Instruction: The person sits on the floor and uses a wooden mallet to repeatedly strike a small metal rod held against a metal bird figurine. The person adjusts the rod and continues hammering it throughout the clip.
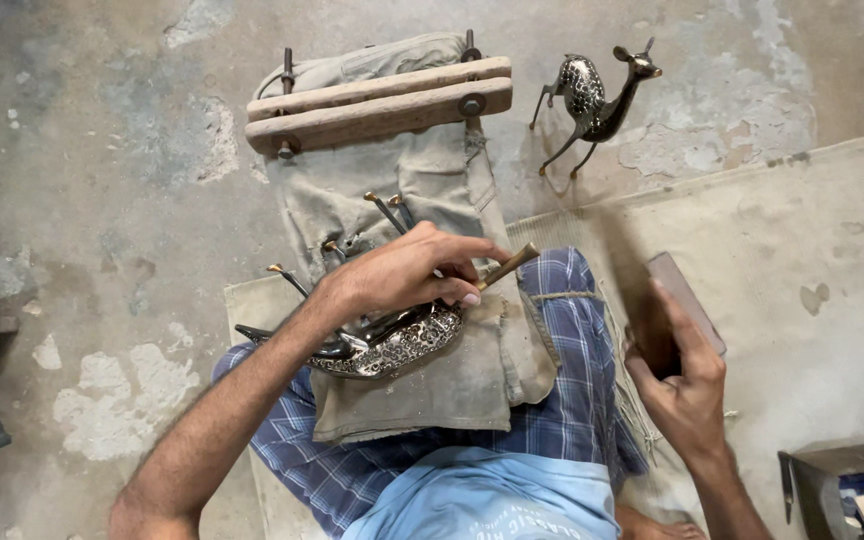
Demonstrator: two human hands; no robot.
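Metal deer figure half hidden under left hand.

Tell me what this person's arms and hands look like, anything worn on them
Both forearms are bare, with no sleeves reaching them. The left hand and right hand wear no gloves, and no rings, watch or wristband can be seen. The fingernails look short. A light blue shirt shows below, and a blue checked cloth covers the lap.

Soft even daylight, faint shadows, sharp focus, slight wide-angle bending at edges
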